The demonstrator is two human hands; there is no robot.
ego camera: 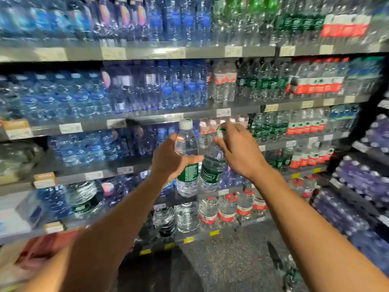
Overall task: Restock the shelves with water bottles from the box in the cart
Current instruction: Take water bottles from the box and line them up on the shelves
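Observation:
My left hand (168,159) grips a clear water bottle (187,144) with a white cap and a green label, held upright around its middle. My right hand (237,148) holds a second green-labelled bottle (212,167) from above, fingers closed over its cap and neck, the bottle tilted slightly. The two bottles hang side by side, nearly touching, in front of the store shelves (147,119). Matching green-labelled bottles (265,127) stand on the shelves to the right of my hands. The box and cart are barely visible at the lower left edge, blurred.
Several shelf levels hold rows of blue-labelled bottles (181,87) at the left and centre and red-labelled bottles (227,211) to the right and below. Shrink-wrapped packs (362,186) fill a rack on the far right. Speckled floor (231,260) lies below.

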